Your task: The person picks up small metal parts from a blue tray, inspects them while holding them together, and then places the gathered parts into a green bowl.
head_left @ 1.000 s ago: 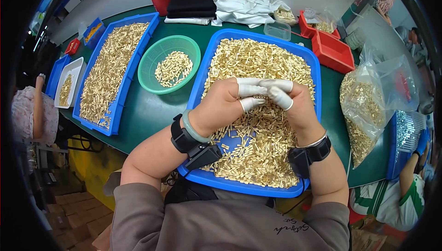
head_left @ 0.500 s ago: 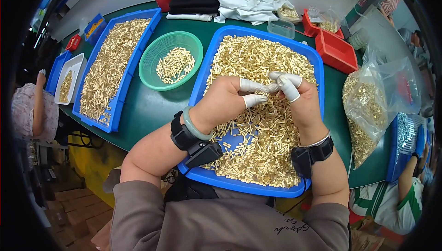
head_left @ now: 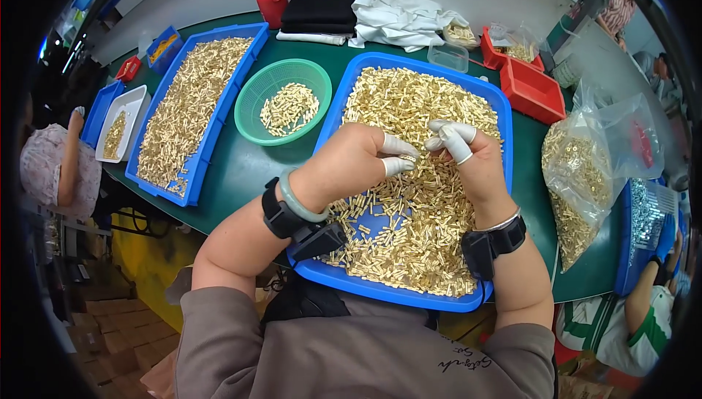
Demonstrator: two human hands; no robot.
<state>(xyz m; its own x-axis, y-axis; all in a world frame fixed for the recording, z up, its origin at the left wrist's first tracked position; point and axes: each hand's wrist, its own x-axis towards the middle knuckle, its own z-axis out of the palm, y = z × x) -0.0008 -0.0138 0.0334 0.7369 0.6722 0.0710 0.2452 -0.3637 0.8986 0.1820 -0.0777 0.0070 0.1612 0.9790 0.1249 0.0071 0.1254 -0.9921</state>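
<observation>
My left hand (head_left: 357, 156) hovers over the large blue tray (head_left: 363, 62) with white finger cots on thumb and finger. These are pinched together, and a small gold-coloured metal part (head_left: 410, 158) shows at their tips. Just to the right, my right hand (head_left: 479, 161), also in white finger cots, is closed in a pinch; what sits between its fingertips, if anything, is hidden. A narrow gap separates the two hands. Below them the tray holds a heap of small gold-coloured metal parts (head_left: 409, 253), with a patch of blue bottom showing near my left wrist.
Left stand a green basket (head_left: 245, 110) with similar parts and a long blue tray (head_left: 194, 190). A red flask (head_left: 270, 2), black cloth (head_left: 319, 8) and white cloth (head_left: 395, 11) lie behind. Right are a red bin (head_left: 532, 92) and a plastic bag of parts (head_left: 578, 172). Co-workers sit either side.
My hands have drawn slightly apart; the left fingertips moved a little left, away from the right ones. The whole view has shifted slightly.
</observation>
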